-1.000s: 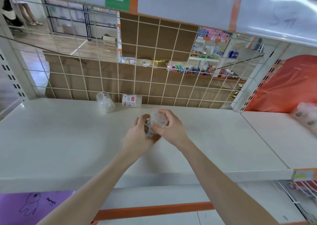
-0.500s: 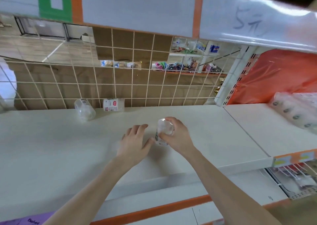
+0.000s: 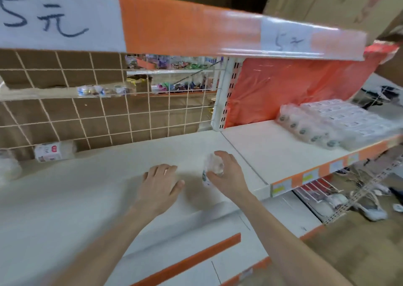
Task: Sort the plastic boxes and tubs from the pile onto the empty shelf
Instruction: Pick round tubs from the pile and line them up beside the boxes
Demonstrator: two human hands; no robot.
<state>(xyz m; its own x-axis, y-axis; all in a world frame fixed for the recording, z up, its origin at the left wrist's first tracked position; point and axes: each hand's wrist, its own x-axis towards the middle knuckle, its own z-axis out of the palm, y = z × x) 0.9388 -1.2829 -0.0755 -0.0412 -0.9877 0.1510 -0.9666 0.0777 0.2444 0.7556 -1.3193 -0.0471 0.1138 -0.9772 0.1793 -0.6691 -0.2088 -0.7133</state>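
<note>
- Two hands work over the shelf. The right hand point(image 3: 229, 174) makes the grip, with fingers and thumb curled round a clear tub point(image 3: 214, 166) from its right side and top.
- The clear tub looks upright, its long axis roughly vertical, with a small label low on its left face. Blur hides whether its base touches the shelf point(image 3: 87, 198).
- It is near the front right of the white shelf, close to the seam with the neighbouring board point(image 3: 261, 146).
- The left hand point(image 3: 161, 181) is just left of the tub and apart from it, palm down, fingers straight, holding nothing. I cannot tell whether it rests on the shelf or hovers.
- My judgement is that the tub is being set down here. The coming move then turns on the right hand opening and lifting clear without tipping it. The left hand is near enough to steady it from the left.
- Further out, at the back left against the wire grid point(image 3: 109, 115), a labelled tub point(image 3: 51, 151) lies on its side. A blurred tub point(image 3: 8, 166) sits at the frame's edge.
- Well to the right, the pile point(image 3: 340, 122) of wrapped tubs and boxes lies on the neighbouring board, in front of an orange bag point(image 3: 283, 85). It is nearer the right hand.
</note>
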